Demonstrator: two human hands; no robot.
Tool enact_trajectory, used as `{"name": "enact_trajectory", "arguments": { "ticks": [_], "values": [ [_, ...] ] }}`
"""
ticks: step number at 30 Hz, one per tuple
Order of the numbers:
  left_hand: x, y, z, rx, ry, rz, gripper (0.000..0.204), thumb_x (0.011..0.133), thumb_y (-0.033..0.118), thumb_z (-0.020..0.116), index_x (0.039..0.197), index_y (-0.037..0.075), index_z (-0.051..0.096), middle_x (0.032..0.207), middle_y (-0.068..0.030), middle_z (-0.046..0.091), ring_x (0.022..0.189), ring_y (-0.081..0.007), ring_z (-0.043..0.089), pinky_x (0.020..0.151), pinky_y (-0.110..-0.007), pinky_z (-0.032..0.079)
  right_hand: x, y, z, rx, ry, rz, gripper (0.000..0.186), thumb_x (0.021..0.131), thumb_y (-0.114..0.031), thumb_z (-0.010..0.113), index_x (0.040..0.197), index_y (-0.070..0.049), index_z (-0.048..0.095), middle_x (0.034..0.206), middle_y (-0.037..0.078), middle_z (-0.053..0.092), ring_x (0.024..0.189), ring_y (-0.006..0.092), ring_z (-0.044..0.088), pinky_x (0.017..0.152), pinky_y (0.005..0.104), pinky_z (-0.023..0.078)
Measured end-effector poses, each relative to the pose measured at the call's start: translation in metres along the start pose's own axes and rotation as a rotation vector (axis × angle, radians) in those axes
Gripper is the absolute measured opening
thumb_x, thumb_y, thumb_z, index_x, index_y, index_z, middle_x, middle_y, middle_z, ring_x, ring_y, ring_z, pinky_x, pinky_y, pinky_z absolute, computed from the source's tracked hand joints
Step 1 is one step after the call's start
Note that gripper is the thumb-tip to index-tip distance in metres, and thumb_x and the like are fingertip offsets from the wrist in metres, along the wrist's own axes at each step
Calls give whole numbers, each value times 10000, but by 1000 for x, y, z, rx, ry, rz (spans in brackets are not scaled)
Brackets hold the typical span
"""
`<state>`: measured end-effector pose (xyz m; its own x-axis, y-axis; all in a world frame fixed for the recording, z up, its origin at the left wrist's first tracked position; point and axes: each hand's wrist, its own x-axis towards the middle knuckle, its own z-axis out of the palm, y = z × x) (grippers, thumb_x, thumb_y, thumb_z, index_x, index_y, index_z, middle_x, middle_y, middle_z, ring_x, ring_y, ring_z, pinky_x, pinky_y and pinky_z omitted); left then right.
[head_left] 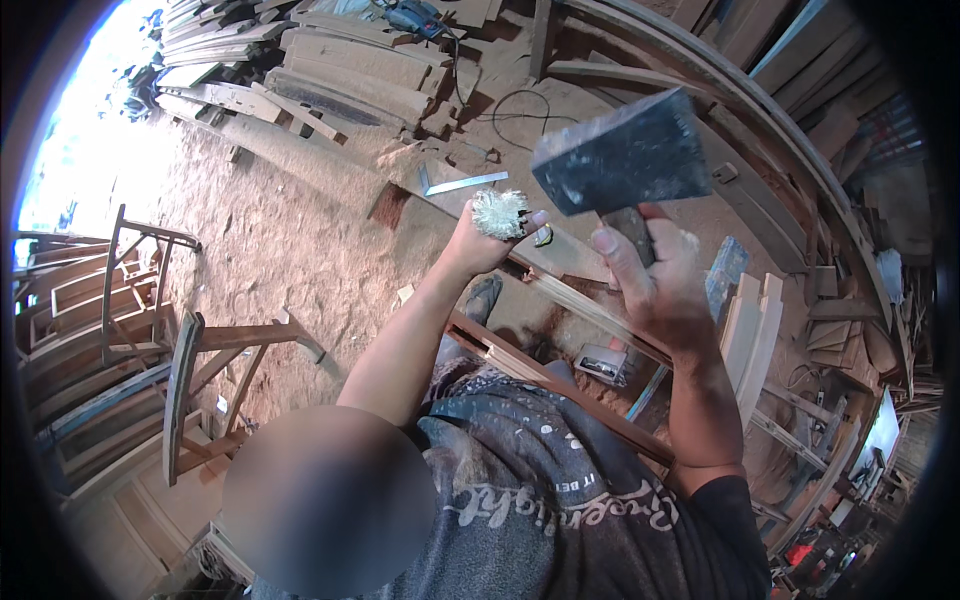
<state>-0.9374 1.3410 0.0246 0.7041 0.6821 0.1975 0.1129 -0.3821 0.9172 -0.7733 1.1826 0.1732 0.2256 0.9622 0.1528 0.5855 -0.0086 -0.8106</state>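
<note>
My left hand (474, 248) is closed round an upright chisel (500, 213). Only the frayed, pale top of its handle shows; the blade is hidden below my fist. My right hand (662, 285) grips the short handle of a mallet (625, 155). Its dark, scuffed block head is raised to the right of the chisel top and apart from it. Beneath my hands a long grooved wooden piece (600, 322) runs across the bench. A metal try square (466, 183) lies just beyond my left hand. A small yellow-and-black object (543, 236) sits beside that hand.
Stacked boards (350, 75) and a blue power tool (412, 17) with a cord lie at the far side. Wooden frames (190, 390) stand at the left on shaving-covered ground (270, 220). More planks (755, 330) and a small metal box (602, 364) are at the right.
</note>
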Motion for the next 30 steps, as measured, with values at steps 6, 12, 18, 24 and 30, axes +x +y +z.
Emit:
{"name": "enact_trajectory", "arguments": {
  "ticks": [6, 12, 18, 24, 30],
  "values": [
    [2, 11, -2, 37, 35, 260, 296, 926, 224, 703, 1159, 45, 672, 1099, -120, 712, 1013, -275, 670, 899, -368, 515, 14, -2, 25, -164, -165, 157, 344, 993, -329, 623, 1034, 7, 682, 863, 218, 712, 837, 369, 716, 710, 426, 533],
    [-16, 1, -4, 113, -7, 4, 298, 932, 272, 699, 1115, 37, 687, 1056, -136, 716, 1011, -273, 678, 885, -364, 521, 27, -25, 1, -85, -178, 142, 533, 982, -480, 589, 1206, 2, 624, 813, 225, 711, 869, 396, 714, 760, 461, 544],
    [-21, -9, -1, 20, -47, 41, 268, 950, 262, 674, 1096, 39, 697, 912, -122, 699, 917, -309, 672, 860, -382, 527, 15, -10, 27, -150, -41, -71, 586, 982, -510, 577, 1180, 37, 650, 838, 300, 681, 871, 416, 706, 770, 454, 547],
    [-27, -18, 2, 351, 10, 190, 261, 957, 285, 634, 1101, 71, 671, 1046, -138, 681, 1011, -343, 639, 892, -431, 503, 16, 11, 35, -241, -99, 19, 578, 986, -528, 546, 1040, 29, 695, 847, 284, 692, 865, 443, 699, 774, 488, 553],
    [-28, -31, 3, 252, -24, 58, 273, 922, 295, 689, 879, 26, 669, 810, -158, 645, 754, -338, 613, 693, -432, 484, 15, -26, 18, -102, 51, -66, 592, 990, -535, 537, 948, 30, 713, 774, 283, 675, 872, 447, 693, 762, 461, 549]
  ]
}}
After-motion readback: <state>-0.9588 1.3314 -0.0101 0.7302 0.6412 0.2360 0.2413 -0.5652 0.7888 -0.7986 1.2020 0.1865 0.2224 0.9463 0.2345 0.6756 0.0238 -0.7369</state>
